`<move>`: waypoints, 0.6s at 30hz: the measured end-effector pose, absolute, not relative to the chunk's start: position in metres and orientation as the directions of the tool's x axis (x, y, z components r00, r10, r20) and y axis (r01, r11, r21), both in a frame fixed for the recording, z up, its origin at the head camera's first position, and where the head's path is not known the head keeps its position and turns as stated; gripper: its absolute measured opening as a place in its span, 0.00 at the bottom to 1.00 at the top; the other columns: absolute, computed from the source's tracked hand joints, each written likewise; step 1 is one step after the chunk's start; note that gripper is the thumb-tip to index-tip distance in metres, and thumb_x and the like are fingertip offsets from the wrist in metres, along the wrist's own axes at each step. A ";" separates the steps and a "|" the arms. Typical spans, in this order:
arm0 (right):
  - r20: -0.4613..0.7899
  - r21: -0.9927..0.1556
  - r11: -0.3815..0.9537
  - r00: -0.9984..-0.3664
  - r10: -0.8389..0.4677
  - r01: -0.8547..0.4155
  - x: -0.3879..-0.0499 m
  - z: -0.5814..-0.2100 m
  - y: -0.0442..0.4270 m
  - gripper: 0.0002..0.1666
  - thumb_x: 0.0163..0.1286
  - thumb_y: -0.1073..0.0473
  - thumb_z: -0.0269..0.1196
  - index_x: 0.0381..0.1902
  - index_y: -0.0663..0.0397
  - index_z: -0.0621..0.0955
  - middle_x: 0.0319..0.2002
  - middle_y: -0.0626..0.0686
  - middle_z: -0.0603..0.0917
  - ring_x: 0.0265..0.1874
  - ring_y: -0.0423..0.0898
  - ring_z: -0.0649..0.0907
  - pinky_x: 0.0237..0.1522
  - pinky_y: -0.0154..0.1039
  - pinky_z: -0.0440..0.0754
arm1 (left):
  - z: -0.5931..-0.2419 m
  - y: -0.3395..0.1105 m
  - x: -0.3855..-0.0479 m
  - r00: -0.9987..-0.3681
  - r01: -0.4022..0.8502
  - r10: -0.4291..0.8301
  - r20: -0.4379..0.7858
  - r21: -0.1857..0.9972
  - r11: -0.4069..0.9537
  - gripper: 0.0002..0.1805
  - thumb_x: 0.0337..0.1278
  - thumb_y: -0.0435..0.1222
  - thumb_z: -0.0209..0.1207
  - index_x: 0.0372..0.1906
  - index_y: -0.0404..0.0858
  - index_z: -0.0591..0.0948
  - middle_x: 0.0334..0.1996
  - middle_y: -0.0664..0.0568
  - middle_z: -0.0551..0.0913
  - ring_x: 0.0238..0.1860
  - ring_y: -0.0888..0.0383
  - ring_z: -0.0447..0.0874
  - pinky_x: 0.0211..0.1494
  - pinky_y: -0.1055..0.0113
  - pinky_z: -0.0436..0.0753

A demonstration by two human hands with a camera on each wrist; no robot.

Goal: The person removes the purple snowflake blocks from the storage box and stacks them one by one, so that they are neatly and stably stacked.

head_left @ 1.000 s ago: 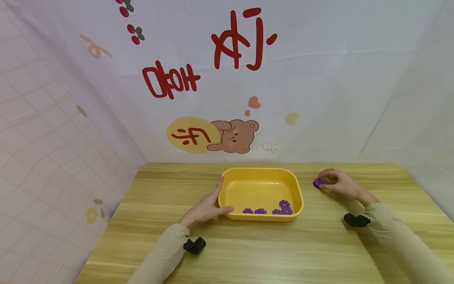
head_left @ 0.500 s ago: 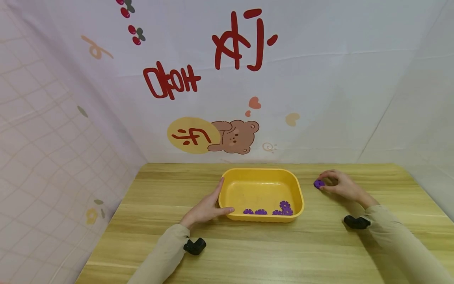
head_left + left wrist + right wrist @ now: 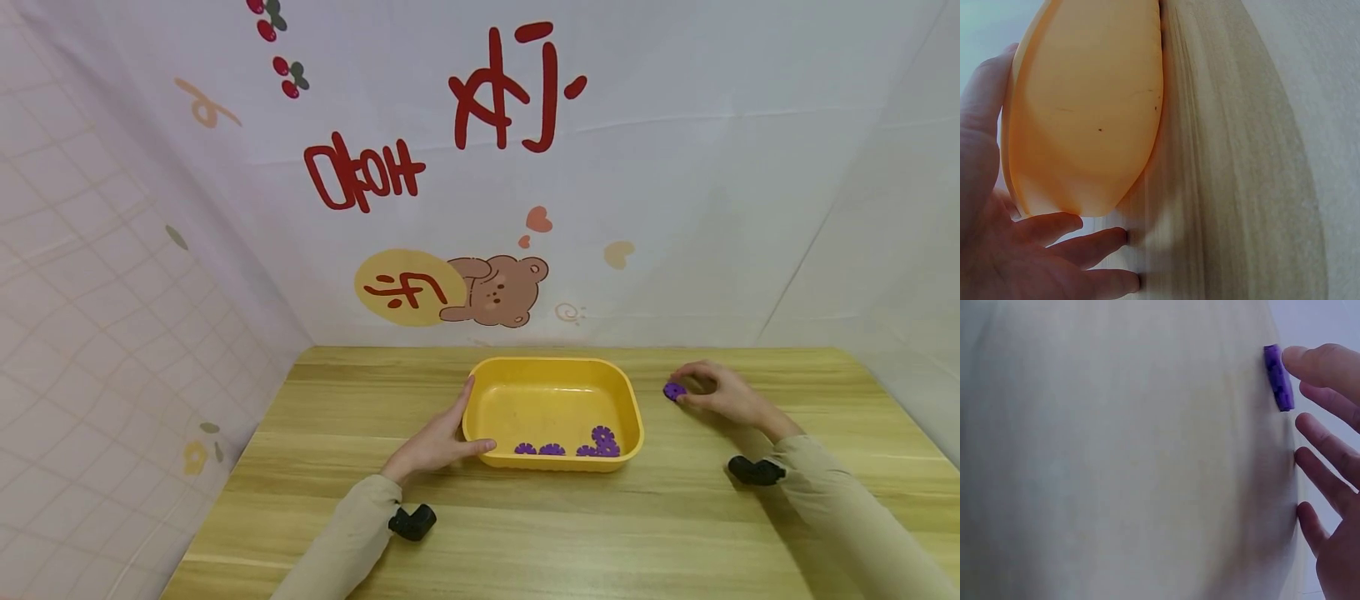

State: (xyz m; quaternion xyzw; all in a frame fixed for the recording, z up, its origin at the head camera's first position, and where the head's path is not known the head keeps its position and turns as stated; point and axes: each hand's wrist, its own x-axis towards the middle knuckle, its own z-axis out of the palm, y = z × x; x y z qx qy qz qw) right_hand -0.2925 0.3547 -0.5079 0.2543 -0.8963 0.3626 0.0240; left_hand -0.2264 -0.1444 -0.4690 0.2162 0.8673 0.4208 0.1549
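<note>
Purple piece (image 3: 674, 392) lower, in right grip (image 3: 724, 400)

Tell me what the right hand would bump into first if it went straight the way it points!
The purple piece, right by the right hand's thumb and finger. Beyond that, depth is unclear: maybe the yellow tray, maybe the back wall.

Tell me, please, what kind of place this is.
Possibly an indoor play corner: a wood-grain table, a pale backdrop with a cartoon bear, and a yellow tray holding purple notched discs.
</note>
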 end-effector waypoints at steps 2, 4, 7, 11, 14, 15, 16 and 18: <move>0.230 -0.649 0.598 -0.871 -0.435 -0.470 -0.292 -0.505 0.354 0.20 0.62 0.66 0.68 0.52 0.61 0.80 0.51 0.61 0.80 0.54 0.53 0.73 0.56 0.44 0.70 | -0.469 -0.145 -0.226 -0.859 0.243 0.505 -0.089 0.797 0.553 0.59 0.56 0.52 0.65 0.78 0.44 0.36 0.76 0.44 0.43 0.73 0.44 0.47 0.72 0.48 0.50; 0.237 -0.664 0.586 -0.874 -0.424 -0.464 -0.291 -0.501 0.352 0.21 0.62 0.66 0.68 0.53 0.62 0.79 0.52 0.62 0.79 0.55 0.50 0.72 0.55 0.56 0.69 | -0.469 -0.145 -0.227 -0.858 0.241 0.506 -0.091 0.798 0.552 0.59 0.56 0.52 0.65 0.78 0.44 0.36 0.76 0.44 0.43 0.73 0.44 0.46 0.72 0.48 0.50; 0.247 -0.688 0.562 -0.876 -0.415 -0.460 -0.290 -0.494 0.350 0.21 0.63 0.67 0.66 0.54 0.64 0.78 0.55 0.64 0.77 0.57 0.43 0.69 0.54 0.69 0.64 | -0.469 -0.145 -0.227 -0.856 0.241 0.509 -0.092 0.800 0.550 0.59 0.57 0.52 0.65 0.77 0.44 0.35 0.76 0.43 0.43 0.73 0.44 0.46 0.72 0.48 0.50; 0.271 -0.687 0.541 -0.862 -0.429 -0.485 -0.293 -0.487 0.348 0.20 0.65 0.68 0.65 0.54 0.64 0.78 0.56 0.64 0.76 0.57 0.32 0.67 0.54 0.70 0.62 | -0.469 -0.145 -0.228 -0.856 0.246 0.510 -0.085 0.801 0.546 0.59 0.57 0.52 0.65 0.77 0.43 0.35 0.76 0.43 0.44 0.73 0.45 0.47 0.72 0.48 0.50; 0.286 -0.669 0.540 -0.847 -0.447 -0.511 -0.295 -0.482 0.346 0.19 0.65 0.68 0.65 0.54 0.61 0.79 0.55 0.61 0.77 0.57 0.29 0.67 0.56 0.63 0.64 | -0.469 -0.145 -0.228 -0.857 0.248 0.509 -0.083 0.799 0.547 0.59 0.57 0.52 0.65 0.77 0.43 0.35 0.76 0.43 0.43 0.73 0.46 0.46 0.72 0.49 0.50; 0.289 -0.668 0.536 -0.843 -0.453 -0.517 -0.295 -0.480 0.345 0.19 0.65 0.68 0.65 0.54 0.60 0.79 0.55 0.61 0.78 0.57 0.29 0.67 0.57 0.59 0.65 | -0.469 -0.144 -0.228 -0.856 0.248 0.510 -0.085 0.798 0.549 0.59 0.57 0.52 0.65 0.77 0.43 0.35 0.76 0.44 0.43 0.74 0.46 0.46 0.72 0.50 0.50; 0.290 -0.670 0.530 -0.840 -0.459 -0.521 -0.295 -0.479 0.344 0.19 0.65 0.68 0.65 0.54 0.59 0.79 0.55 0.60 0.78 0.57 0.29 0.68 0.58 0.54 0.66 | -0.469 -0.144 -0.227 -0.856 0.246 0.509 -0.087 0.799 0.549 0.59 0.57 0.52 0.65 0.77 0.43 0.35 0.76 0.44 0.42 0.74 0.46 0.46 0.72 0.50 0.50; 0.291 -0.677 0.515 -0.834 -0.468 -0.525 -0.296 -0.475 0.340 0.19 0.65 0.68 0.64 0.55 0.57 0.79 0.55 0.59 0.78 0.57 0.29 0.68 0.59 0.42 0.67 | -0.469 -0.144 -0.227 -0.856 0.243 0.509 -0.087 0.801 0.547 0.59 0.57 0.51 0.65 0.77 0.43 0.35 0.76 0.44 0.42 0.74 0.46 0.45 0.72 0.50 0.50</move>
